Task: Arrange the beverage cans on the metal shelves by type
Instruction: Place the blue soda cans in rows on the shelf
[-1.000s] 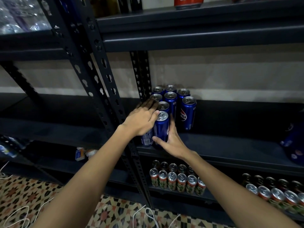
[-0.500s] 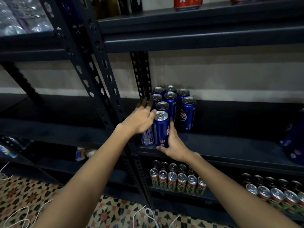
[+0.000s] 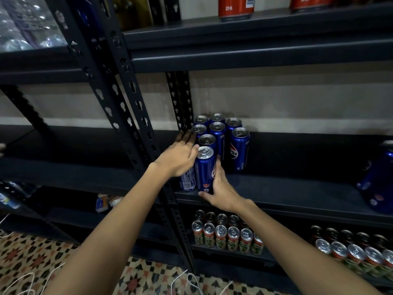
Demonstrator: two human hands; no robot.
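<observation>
Shelf point(image 3: 297, 188): front blue can point(image 3: 204, 169) upright at its left end, ahead of the blue group | my left hand point(image 3: 180, 158) flat against cans, right hand point(image 3: 221, 188) spread along front can | judged: squaring rows, keeping type together.
</observation>
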